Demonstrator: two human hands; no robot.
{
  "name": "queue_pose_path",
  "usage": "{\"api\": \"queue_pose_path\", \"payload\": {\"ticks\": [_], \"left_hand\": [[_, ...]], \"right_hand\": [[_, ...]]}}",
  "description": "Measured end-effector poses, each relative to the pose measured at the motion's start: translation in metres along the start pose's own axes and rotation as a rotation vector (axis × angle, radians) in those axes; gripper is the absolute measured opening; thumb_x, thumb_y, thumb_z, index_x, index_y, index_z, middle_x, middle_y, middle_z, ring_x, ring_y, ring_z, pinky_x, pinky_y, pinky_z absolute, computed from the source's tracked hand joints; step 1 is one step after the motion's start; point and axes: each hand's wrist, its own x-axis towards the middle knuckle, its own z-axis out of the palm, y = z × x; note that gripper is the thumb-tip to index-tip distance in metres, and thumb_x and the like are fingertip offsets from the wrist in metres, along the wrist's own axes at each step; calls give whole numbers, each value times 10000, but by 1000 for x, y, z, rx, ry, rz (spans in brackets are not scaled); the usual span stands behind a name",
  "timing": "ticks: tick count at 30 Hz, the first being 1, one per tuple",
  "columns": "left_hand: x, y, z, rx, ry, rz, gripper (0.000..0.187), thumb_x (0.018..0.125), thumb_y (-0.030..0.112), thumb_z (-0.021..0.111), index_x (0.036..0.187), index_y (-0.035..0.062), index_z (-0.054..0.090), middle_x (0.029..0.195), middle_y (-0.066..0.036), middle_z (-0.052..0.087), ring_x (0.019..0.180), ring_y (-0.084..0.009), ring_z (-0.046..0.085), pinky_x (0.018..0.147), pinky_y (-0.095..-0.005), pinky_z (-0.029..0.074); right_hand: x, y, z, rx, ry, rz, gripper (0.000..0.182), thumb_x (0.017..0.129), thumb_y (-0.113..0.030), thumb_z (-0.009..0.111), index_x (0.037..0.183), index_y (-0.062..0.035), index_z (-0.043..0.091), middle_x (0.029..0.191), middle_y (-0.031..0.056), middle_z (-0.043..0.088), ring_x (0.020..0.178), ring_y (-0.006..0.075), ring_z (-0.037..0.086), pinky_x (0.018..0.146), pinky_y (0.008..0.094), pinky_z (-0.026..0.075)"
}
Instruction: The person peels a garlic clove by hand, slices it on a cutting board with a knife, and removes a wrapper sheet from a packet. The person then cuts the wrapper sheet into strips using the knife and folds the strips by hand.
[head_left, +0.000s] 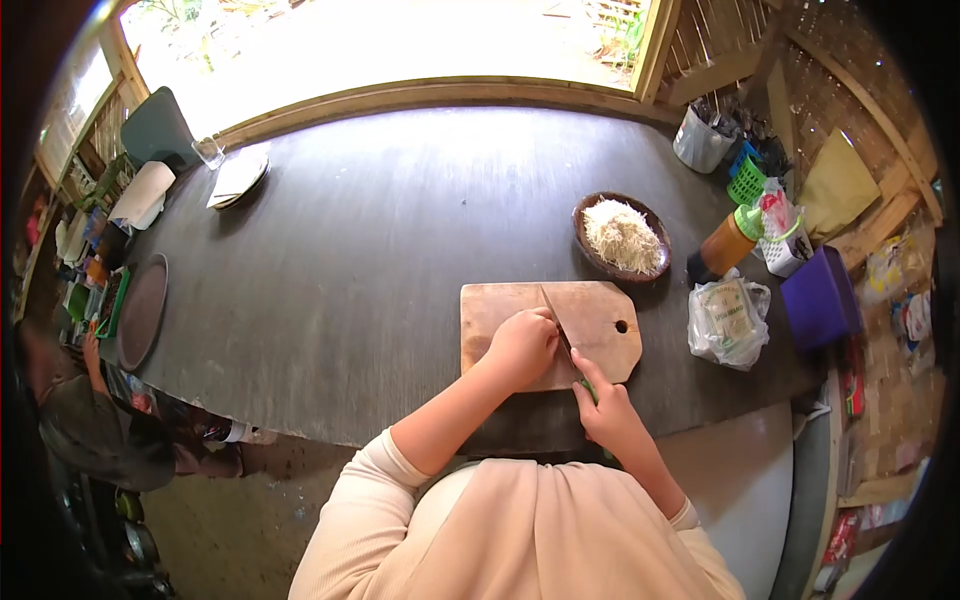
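Observation:
A wooden cutting board [490,310] with a round hole lies near the table's front edge. On it my left hand [525,348] is closed beside the blade, its fingers pressed together; whatever they hold is hidden beneath them. My right hand [605,408] grips the green handle of a knife [553,312]. The blade points away from me across the board, just right of my left fingers. Behind the board stands a brown bowl [584,243] heaped with pale shreds [622,236].
On the right are a plastic-wrapped package [728,322], a bottle of brown liquid [726,243], a purple container [822,298] and baskets. A round tray [143,312] and stacked plates [240,178] lie left on the table [350,220]. Another person [110,430] is at far left.

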Motion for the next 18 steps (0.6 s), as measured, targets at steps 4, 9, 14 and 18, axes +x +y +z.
{"api": "queue_pose_path", "payload": {"ticks": [4, 9, 14, 18], "left_hand": [[5, -4, 1, -21, -5, 31, 126, 756, 95, 649, 771, -9, 720, 863, -138, 670, 775, -331, 651, 732, -404, 529], [7, -8, 2, -15, -34, 21, 133, 740, 95, 659, 778, -15, 722, 862, -143, 675, 768, -333, 653, 734, -396, 532], [2, -6, 0, -23, -10, 33, 138, 733, 87, 666, 801, -15, 728, 877, -151, 684, 768, -333, 657, 741, -389, 536], [2, -2, -4, -67, -15, 33, 130, 735, 77, 663, 801, -15, 728, 873, -155, 686, 764, -335, 659, 744, -387, 536]], "right_hand": [[8, -8, -1, -10, 47, -46, 471, 947, -85, 523, 1414, -106, 462, 672, 168, 631, 441, 154, 559, 490, 323, 475], [10, -39, -8, 123, -109, 399, 473, 951, -99, 527, 1419, -131, 469, 612, 107, 585, 408, 134, 520, 447, 311, 454], [-17, -45, -21, 102, -124, 411, 477, 947, -105, 524, 1420, -139, 468, 582, 114, 575, 411, 150, 524, 469, 326, 470], [-32, -42, -29, 124, -169, 488, 481, 945, -119, 530, 1421, -145, 465, 562, 114, 563, 418, 161, 529, 491, 333, 485]]}}
